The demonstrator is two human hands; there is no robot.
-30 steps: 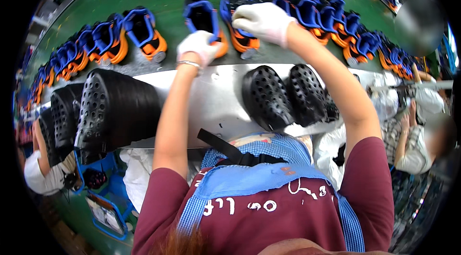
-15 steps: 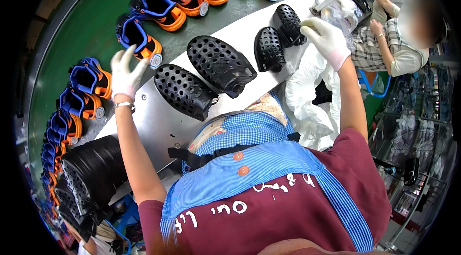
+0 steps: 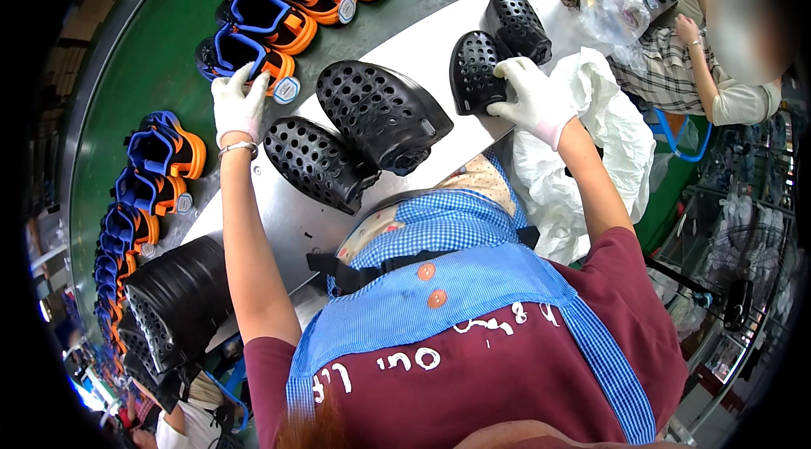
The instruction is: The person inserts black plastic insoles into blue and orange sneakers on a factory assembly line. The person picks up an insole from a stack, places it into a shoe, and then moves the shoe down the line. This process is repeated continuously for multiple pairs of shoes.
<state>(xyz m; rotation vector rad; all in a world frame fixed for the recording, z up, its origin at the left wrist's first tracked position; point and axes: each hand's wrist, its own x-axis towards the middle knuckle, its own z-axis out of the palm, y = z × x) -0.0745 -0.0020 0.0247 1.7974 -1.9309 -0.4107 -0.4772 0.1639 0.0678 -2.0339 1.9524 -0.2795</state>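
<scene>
White-gloved left hand (image 3: 240, 101): fingers spread wide at heel of low blue-lined, black-and-orange shoe (image 3: 239, 50), green belt's (image 3: 182, 35) counter-side edge. White-gloved right hand (image 3: 534, 98): against perforated, rounded black plastic form (image 3: 473, 69), metal counter's (image 3: 397, 37) right part; cannot tell whether gripping.

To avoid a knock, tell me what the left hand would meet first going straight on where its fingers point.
Most likely the blue, black and orange sneaker just ahead of the left hand; depth is unclear, so they may already touch.
</scene>
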